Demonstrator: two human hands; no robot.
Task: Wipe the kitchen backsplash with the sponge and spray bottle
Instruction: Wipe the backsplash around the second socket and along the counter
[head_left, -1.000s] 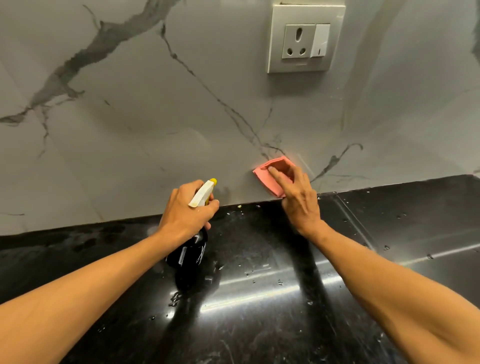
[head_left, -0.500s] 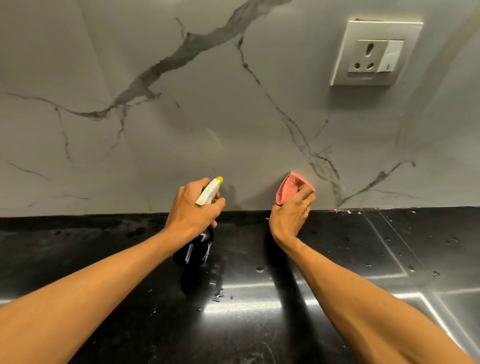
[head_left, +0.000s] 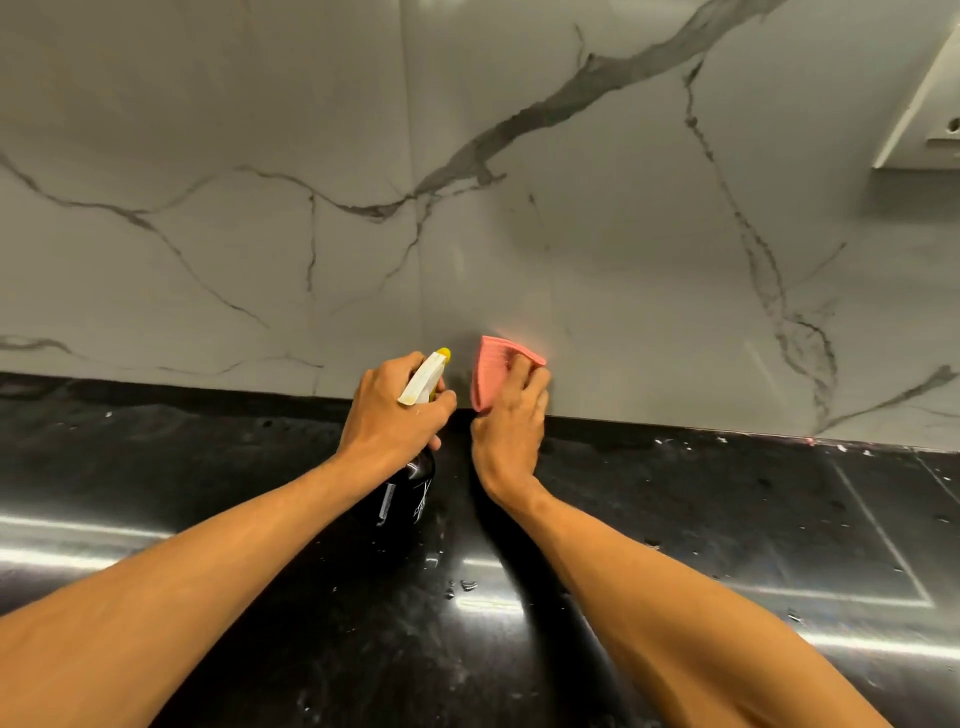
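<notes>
The grey marble backsplash (head_left: 519, 249) with dark veins fills the upper half of the head view. My right hand (head_left: 511, 421) grips a pink sponge (head_left: 491, 371) and presses it against the backsplash just above the counter seam. Close beside it on the left, my left hand (head_left: 389, 410) grips the neck of a dark spray bottle (head_left: 410, 493) with a white trigger and yellow nozzle (head_left: 428, 376). The bottle stands upright over the black counter; its base is hidden by my forearm.
A glossy black countertop (head_left: 727, 519) with water droplets and white specks runs along the wall. The corner of a white wall socket plate (head_left: 919, 124) shows at the upper right edge.
My right hand has slid the sponge leftward along the bottom of the backsplash, ending right beside the bottle. The view has turned left, pushing the socket toward the right edge. The left hand keeps its hold.
</notes>
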